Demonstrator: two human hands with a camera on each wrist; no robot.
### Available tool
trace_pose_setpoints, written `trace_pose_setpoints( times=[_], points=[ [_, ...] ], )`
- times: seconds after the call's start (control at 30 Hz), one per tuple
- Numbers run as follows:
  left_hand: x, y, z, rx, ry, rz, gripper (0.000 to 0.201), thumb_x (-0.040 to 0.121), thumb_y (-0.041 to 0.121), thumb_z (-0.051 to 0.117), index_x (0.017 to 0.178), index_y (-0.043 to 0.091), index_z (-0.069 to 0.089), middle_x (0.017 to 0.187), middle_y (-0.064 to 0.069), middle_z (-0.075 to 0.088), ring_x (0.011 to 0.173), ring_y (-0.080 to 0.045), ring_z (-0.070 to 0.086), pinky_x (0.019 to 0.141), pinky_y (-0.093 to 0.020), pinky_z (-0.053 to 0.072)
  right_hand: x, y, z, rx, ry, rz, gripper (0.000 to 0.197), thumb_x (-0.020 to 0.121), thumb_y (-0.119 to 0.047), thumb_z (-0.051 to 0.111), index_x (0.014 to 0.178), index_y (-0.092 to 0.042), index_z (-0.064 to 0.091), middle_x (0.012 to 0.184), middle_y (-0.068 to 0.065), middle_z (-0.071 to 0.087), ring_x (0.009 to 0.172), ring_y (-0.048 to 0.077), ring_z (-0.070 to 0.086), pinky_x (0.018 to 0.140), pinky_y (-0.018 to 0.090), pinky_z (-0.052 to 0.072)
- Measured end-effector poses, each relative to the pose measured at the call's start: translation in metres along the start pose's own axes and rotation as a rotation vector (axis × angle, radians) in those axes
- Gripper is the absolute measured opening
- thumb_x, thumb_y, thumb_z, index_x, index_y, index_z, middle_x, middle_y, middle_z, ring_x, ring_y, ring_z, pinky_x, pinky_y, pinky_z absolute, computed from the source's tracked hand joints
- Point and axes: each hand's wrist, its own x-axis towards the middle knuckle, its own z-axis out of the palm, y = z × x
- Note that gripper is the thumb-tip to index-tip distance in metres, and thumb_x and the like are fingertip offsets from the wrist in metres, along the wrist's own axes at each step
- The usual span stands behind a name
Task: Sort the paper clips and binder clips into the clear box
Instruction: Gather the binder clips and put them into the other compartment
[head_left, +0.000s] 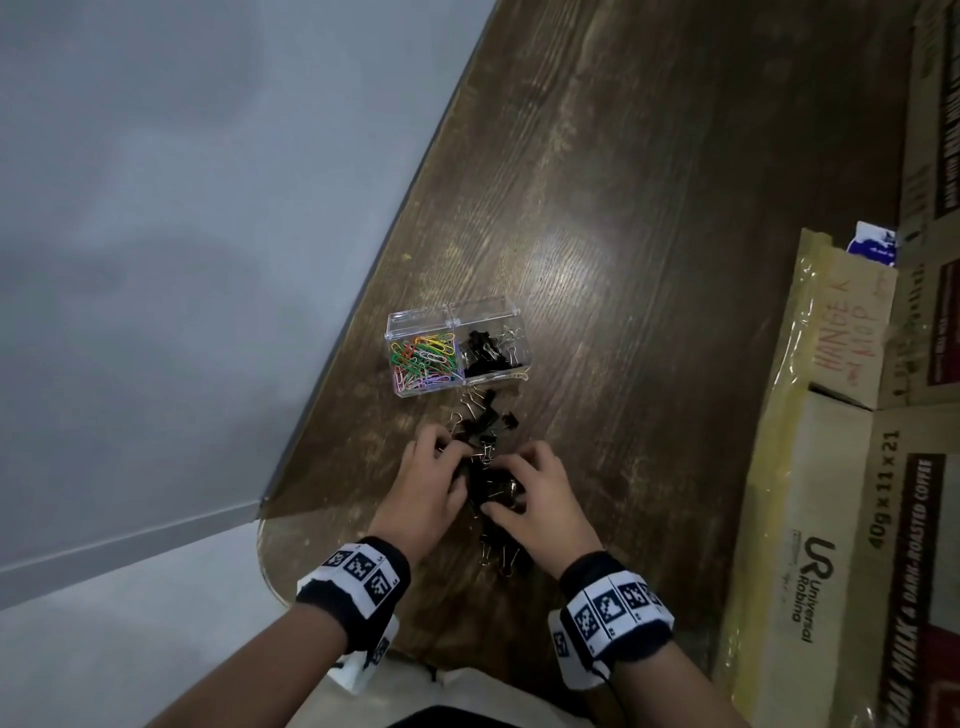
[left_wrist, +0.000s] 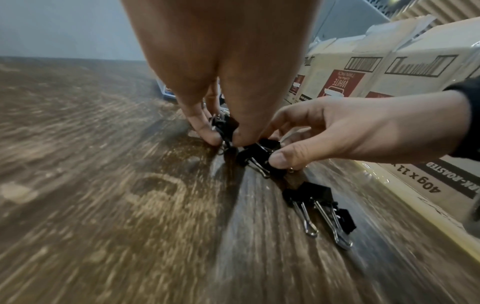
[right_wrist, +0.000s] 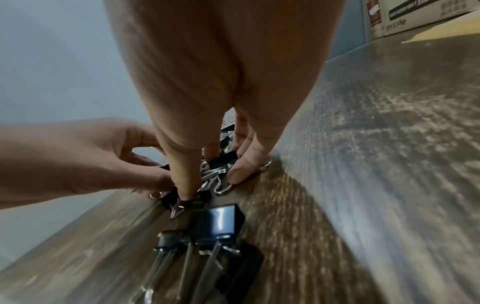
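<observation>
Both hands down in the heap of black binder clips (head_left: 485, 467) on the bench (head_left: 623, 208), left hand (head_left: 428, 483) pinching a clip by its body, right hand (head_left: 537, 491) pinching another beside it. Best to gather a few at once, wire handles folded flat, then lift over to the clear box (head_left: 457, 353) just beyond, right compartment only; coloured paper clips (head_left: 423, 358) fill the left. Dark worn wood grain, rounded near edge, grey floor to the left, cardboard cartons (head_left: 841, 519) stacked along the right.
</observation>
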Motion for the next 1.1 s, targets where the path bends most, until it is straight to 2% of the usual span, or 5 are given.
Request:
trace_pose_setpoints(
  times=[0.33,0.57,0.73,0.93,1.1],
  points=[
    [0.032,0.03,-0.043,-0.187,0.097,0.048,0.023,0.089,0.018,0.071,0.111,0.02,0.07,0.103,0.009,0.055,0.085,0.012,0.049,0.074,-0.002,0.035,0.006,0.004,-0.005,0.194,0.201,0.015,0.016,0.081,-0.006,0.076,0.093,-0.014,0.07,0.099,-0.004,0.055,0.09,-0.006,0.054,0.075,0.003,0.042],
    [0.091,0.066,-0.072,-0.238,0.254,0.082,0.033,0.097,0.022,0.061,0.128,0.013,0.062,0.121,0.0,0.06,0.095,-0.006,0.055,0.093,-0.023,0.048,0.005,0.003,-0.01,0.366,0.25,0.151,0.02,0.076,0.0,0.079,0.076,-0.018,0.07,0.087,-0.003,0.064,0.077,0.005,0.061,0.071,0.011,0.049],
    [0.083,0.056,-0.065,-0.23,0.248,0.08,0.036,0.102,0.024,0.052,0.137,0.015,0.054,0.134,0.001,0.054,0.12,-0.005,0.049,0.102,-0.016,0.04,0.009,-0.016,-0.031,0.505,0.282,0.144,0.019,0.079,0.0,0.076,0.081,-0.017,0.071,0.083,0.0,0.069,0.074,0.005,0.064,0.072,0.016,0.053],
    [0.03,0.015,-0.043,-0.05,0.229,0.058,0.021,0.095,0.023,0.062,0.115,0.017,0.064,0.111,0.005,0.056,0.103,-0.009,0.052,0.091,-0.033,0.049,0.054,-0.05,-0.062,0.606,0.446,-0.004,0.019,0.079,-0.004,0.077,0.08,-0.021,0.071,0.083,0.001,0.072,0.077,0.017,0.069,0.074,0.027,0.059],
    [0.006,-0.003,-0.02,0.1,0.001,-0.019,0.067,0.083,0.035,0.075,0.143,0.022,0.047,0.142,-0.005,0.038,0.131,-0.021,0.03,0.109,-0.037,0.035,0.091,-0.067,-0.074,0.622,0.462,0.011,0.016,0.081,-0.012,0.079,0.085,-0.024,0.07,0.09,0.0,0.072,0.083,0.015,0.069,0.076,0.031,0.059]
  ],
)
